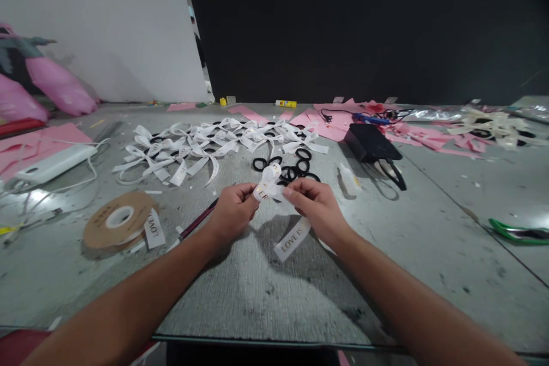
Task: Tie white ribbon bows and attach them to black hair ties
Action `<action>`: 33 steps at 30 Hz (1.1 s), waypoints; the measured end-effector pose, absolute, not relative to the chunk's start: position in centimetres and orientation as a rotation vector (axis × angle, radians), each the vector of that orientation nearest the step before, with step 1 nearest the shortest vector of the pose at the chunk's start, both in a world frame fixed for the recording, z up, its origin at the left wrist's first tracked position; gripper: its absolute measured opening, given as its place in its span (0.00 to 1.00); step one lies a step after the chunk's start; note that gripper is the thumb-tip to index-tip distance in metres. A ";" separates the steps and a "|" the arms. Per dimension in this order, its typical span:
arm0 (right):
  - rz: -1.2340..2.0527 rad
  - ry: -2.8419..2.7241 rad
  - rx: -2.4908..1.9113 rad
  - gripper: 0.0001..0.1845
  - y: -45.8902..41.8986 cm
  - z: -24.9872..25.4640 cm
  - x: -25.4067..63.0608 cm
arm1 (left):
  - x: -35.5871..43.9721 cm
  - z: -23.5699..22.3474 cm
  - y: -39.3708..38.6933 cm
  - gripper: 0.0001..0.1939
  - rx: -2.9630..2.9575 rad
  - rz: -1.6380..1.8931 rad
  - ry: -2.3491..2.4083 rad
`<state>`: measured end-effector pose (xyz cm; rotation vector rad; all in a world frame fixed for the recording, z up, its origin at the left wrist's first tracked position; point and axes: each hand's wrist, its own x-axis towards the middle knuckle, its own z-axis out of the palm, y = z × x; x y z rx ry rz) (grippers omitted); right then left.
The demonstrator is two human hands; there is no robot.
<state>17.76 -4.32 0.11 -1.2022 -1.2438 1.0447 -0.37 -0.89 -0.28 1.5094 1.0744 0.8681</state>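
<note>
A white printed ribbon, looped like a bow, is held up between my two hands over the table. My left hand pinches its left loop between thumb and fingers. On the other side my right hand grips the ribbon near its middle, and a tail lettered "LOVE IS" hangs below. Just behind lie several black elastic hair ties. Farther back is a pile of white ribbon bows with black ties among them. A dark pen-like stick lies beside my left hand.
A cardboard ribbon spool lies at the left, near a white power strip. To the right are a small white bottle, a black box and green-handled scissors. Pink paper scraps lie along the back.
</note>
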 end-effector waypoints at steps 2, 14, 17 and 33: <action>1.170 -1.116 -1.149 0.16 -4.2 0.3 17.9 | -0.5 -0.2 -0.8 0.13 1.557 0.866 1.109; 1.116 -1.201 -1.031 0.13 -4.5 1.0 18.0 | -0.7 -0.6 -0.8 0.14 1.749 0.748 1.042; 0.652 -1.557 -1.183 0.10 -4.5 0.6 18.3 | -0.7 -0.5 -0.8 0.16 1.776 0.737 1.039; 0.138 -2.032 -1.236 0.16 -5.0 0.3 18.5 | -0.7 0.0 -1.3 0.13 2.026 0.766 1.144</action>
